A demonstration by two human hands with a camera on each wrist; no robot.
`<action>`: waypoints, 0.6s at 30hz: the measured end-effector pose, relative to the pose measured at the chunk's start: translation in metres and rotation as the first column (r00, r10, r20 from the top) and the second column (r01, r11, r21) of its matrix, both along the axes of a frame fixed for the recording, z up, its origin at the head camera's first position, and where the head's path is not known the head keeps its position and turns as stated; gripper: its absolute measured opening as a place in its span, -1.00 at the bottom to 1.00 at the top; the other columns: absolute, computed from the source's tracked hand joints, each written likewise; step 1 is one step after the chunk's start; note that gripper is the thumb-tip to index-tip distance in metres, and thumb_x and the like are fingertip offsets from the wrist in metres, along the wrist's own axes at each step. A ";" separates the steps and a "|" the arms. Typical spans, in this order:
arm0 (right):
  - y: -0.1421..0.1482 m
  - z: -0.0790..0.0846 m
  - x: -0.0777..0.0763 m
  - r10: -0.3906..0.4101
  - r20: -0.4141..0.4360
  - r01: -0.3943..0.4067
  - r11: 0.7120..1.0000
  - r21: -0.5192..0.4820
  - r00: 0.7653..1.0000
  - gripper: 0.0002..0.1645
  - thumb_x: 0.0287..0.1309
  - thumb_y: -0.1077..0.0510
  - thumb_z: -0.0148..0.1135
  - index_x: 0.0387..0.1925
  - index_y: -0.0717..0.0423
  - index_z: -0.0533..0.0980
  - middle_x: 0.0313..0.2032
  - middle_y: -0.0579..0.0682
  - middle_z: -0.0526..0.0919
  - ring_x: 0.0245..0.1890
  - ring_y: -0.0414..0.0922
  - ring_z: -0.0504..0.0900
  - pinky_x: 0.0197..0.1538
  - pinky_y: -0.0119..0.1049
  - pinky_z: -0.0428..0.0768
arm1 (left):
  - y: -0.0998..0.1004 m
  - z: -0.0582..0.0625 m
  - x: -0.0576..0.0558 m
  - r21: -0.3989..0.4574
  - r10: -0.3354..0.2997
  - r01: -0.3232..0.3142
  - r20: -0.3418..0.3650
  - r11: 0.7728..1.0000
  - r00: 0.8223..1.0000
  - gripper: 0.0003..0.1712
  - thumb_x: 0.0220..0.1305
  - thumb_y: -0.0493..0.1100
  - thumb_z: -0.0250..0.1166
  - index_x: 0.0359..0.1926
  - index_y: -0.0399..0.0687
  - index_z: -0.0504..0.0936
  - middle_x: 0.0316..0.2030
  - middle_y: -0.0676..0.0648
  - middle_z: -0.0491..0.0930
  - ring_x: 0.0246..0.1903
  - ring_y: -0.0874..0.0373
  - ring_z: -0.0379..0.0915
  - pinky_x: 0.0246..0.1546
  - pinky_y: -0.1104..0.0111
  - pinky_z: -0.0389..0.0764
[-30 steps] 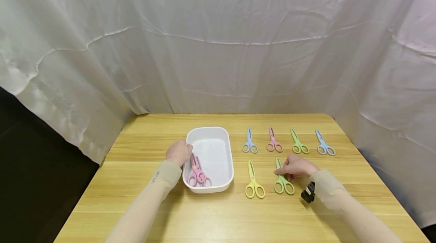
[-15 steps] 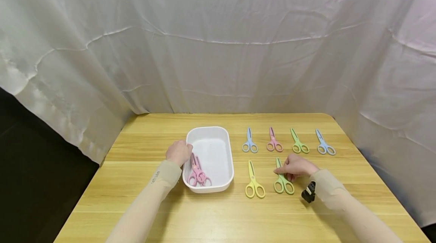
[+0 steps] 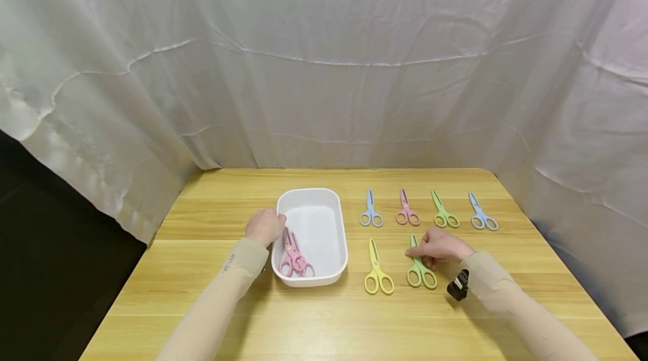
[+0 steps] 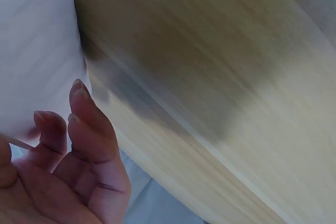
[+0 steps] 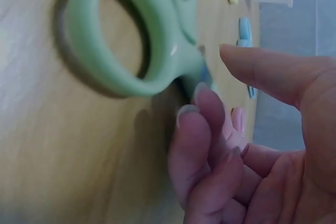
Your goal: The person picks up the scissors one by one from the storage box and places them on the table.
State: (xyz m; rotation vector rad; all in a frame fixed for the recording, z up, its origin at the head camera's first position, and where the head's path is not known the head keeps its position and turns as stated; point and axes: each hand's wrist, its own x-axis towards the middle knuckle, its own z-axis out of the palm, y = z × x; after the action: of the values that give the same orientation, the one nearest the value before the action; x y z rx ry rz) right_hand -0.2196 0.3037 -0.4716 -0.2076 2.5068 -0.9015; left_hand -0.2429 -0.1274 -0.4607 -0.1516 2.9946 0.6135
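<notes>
My left hand grips the left rim of a white plastic bin, fingers against its outer wall in the left wrist view. Pink scissors lie overlapping in the bin's near left corner. At the right, my right hand is over green scissors that lie on the table. Its thumb reaches across the blades, and the other fingers bend loosely on the right side. In the right wrist view the thumb tip stands apart from the green scissors. Yellow scissors lie just left of them.
A back row on the wooden table holds blue scissors, pink scissors, another green pair of scissors and a second blue pair of scissors. A pale curtain hangs behind the table.
The right thumb tip has shifted slightly left, away from the green scissors' blades. The scissors barely move. My left hand and the bin stay put.
</notes>
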 end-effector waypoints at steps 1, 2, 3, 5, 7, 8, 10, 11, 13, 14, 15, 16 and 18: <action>-0.001 0.001 0.000 0.006 -0.016 -0.006 1.000 0.001 1.000 -0.46 0.20 -0.12 0.37 -0.74 0.08 0.48 -0.78 -0.11 0.54 -0.75 -0.26 0.40 -0.58 -0.45 0.35 | 0.000 0.000 0.000 0.000 -0.002 0.002 0.000 1.000 1.000 -0.59 0.46 0.02 -0.03 -0.37 -0.16 0.57 -0.53 -0.12 0.52 -0.50 0.03 0.49 -0.53 0.32 0.42; -0.002 0.002 -0.001 0.009 -0.031 -0.009 1.000 0.001 0.999 -0.46 0.21 -0.12 0.37 -0.74 0.08 0.47 -0.79 -0.12 0.52 -0.75 -0.26 0.37 -0.58 -0.45 0.33 | -0.001 0.001 0.000 0.003 -0.003 0.003 0.001 1.000 1.000 -0.59 0.46 0.02 -0.03 -0.36 -0.16 0.57 -0.52 -0.12 0.52 -0.50 0.03 0.49 -0.53 0.32 0.41; -0.003 0.004 -0.002 0.018 -0.053 -0.018 1.000 0.002 0.998 -0.46 0.23 -0.11 0.35 -0.72 0.10 0.47 -0.79 -0.12 0.51 -0.75 -0.26 0.36 -0.57 -0.44 0.32 | -0.001 0.001 0.000 0.006 -0.005 0.005 0.001 1.000 1.000 -0.58 0.46 0.02 -0.03 -0.36 -0.16 0.57 -0.52 -0.12 0.52 -0.50 0.04 0.49 -0.52 0.32 0.41; -0.007 0.006 -0.002 0.010 -0.085 -0.010 1.000 0.003 0.996 -0.49 0.23 -0.12 0.34 -0.66 0.12 0.49 -0.79 -0.13 0.49 -0.75 -0.27 0.32 -0.58 -0.44 0.28 | -0.003 0.002 0.001 0.020 -0.006 0.007 -0.002 1.000 1.000 -0.58 0.46 0.03 -0.02 -0.33 -0.17 0.59 -0.51 -0.11 0.54 -0.49 0.04 0.49 -0.52 0.33 0.41; -0.013 0.010 -0.003 -0.005 -0.121 0.005 1.000 -0.001 0.993 -0.53 0.23 -0.13 0.33 -0.57 0.15 0.52 -0.79 -0.12 0.49 -0.75 -0.25 0.33 -0.58 -0.42 0.29 | -0.004 0.003 0.002 0.032 -0.007 0.007 -0.006 0.999 1.000 -0.56 0.46 0.05 -0.03 -0.31 -0.17 0.60 -0.52 -0.11 0.55 -0.50 0.05 0.50 -0.52 0.33 0.41; -0.016 0.013 -0.003 -0.009 -0.139 0.007 1.000 -0.012 0.990 -0.55 0.24 -0.12 0.32 -0.52 0.16 0.52 -0.77 -0.11 0.49 -0.74 -0.24 0.35 -0.58 -0.41 0.30 | -0.005 0.003 0.002 0.034 -0.007 0.007 -0.007 0.999 1.000 -0.55 0.47 0.06 -0.03 -0.32 -0.17 0.61 -0.52 -0.10 0.55 -0.50 0.05 0.50 -0.52 0.34 0.41; -0.025 0.018 -0.002 -0.026 -0.178 0.020 0.999 -0.040 0.984 -0.60 0.24 -0.10 0.33 -0.44 0.15 0.53 -0.73 -0.07 0.52 -0.71 -0.21 0.40 -0.57 -0.40 0.31 | -0.007 0.004 0.004 0.037 -0.006 0.006 -0.010 0.999 1.000 -0.51 0.48 0.09 -0.04 -0.36 -0.16 0.60 -0.54 -0.09 0.54 -0.51 0.05 0.49 -0.53 0.34 0.40; -0.029 0.021 -0.002 -0.022 -0.207 0.012 0.999 -0.052 0.978 -0.62 0.24 -0.08 0.32 -0.43 0.16 0.53 -0.72 -0.04 0.52 -0.70 -0.20 0.42 -0.56 -0.39 0.33 | -0.007 0.005 0.004 0.036 -0.003 0.004 -0.011 0.999 1.000 -0.50 0.48 0.11 -0.05 -0.40 -0.15 0.57 -0.55 -0.09 0.54 -0.52 0.05 0.49 -0.54 0.34 0.40; -0.038 0.026 -0.001 -0.007 -0.273 -0.016 0.997 -0.081 0.962 -0.67 0.25 -0.02 0.32 -0.41 0.15 0.51 -0.67 0.00 0.55 -0.67 -0.17 0.48 -0.55 -0.39 0.39 | -0.008 0.006 0.005 0.032 0.000 0.001 -0.017 0.999 1.000 -0.47 0.48 0.13 -0.06 -0.49 -0.11 0.52 -0.57 -0.08 0.51 -0.53 0.05 0.47 -0.55 0.34 0.39; -0.043 0.028 -0.001 0.003 -0.304 -0.033 0.995 -0.095 0.953 -0.70 0.26 0.01 0.32 -0.41 0.16 0.51 -0.65 0.01 0.56 -0.65 -0.16 0.50 -0.55 -0.40 0.43 | -0.008 0.007 0.006 0.034 -0.001 0.001 -0.021 0.999 1.000 -0.47 0.48 0.14 -0.06 -0.53 -0.10 0.49 -0.58 -0.07 0.50 -0.54 0.05 0.46 -0.56 0.34 0.39; -0.048 0.030 0.000 0.008 -0.328 -0.044 0.994 -0.105 0.945 -0.72 0.25 0.04 0.33 -0.41 0.16 0.52 -0.62 0.02 0.57 -0.63 -0.16 0.51 -0.54 -0.40 0.45 | -0.008 0.008 0.007 0.039 -0.002 0.002 -0.022 0.999 1.000 -0.47 0.48 0.14 -0.06 -0.54 -0.08 0.47 -0.59 -0.07 0.49 -0.55 0.06 0.46 -0.56 0.34 0.39; -0.053 0.033 0.001 0.017 -0.355 -0.058 0.993 -0.106 0.935 -0.74 0.25 0.07 0.33 -0.40 0.16 0.52 -0.60 0.01 0.58 -0.62 -0.17 0.51 -0.54 -0.40 0.47 | -0.008 0.009 0.007 0.044 -0.002 0.003 -0.024 0.999 1.000 -0.47 0.48 0.14 -0.05 -0.54 -0.07 0.46 -0.59 -0.07 0.49 -0.55 0.06 0.45 -0.56 0.34 0.39; -0.064 0.037 0.004 0.030 -0.385 -0.082 0.989 -0.121 0.922 -0.78 0.25 0.10 0.32 -0.37 0.17 0.53 -0.55 0.00 0.60 -0.60 -0.18 0.53 -0.53 -0.40 0.50 | -0.008 0.011 0.009 0.054 -0.004 0.006 -0.031 0.999 1.000 -0.49 0.48 0.14 -0.04 -0.52 -0.08 0.48 -0.58 -0.07 0.49 -0.54 0.06 0.45 -0.56 0.34 0.38</action>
State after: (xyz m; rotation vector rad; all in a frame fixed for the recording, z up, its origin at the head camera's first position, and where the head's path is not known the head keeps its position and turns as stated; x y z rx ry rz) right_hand -0.2156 0.2400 -0.4345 -0.5456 2.7750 -1.0972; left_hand -0.2340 -0.1358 -0.4499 -0.1318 3.0032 0.7025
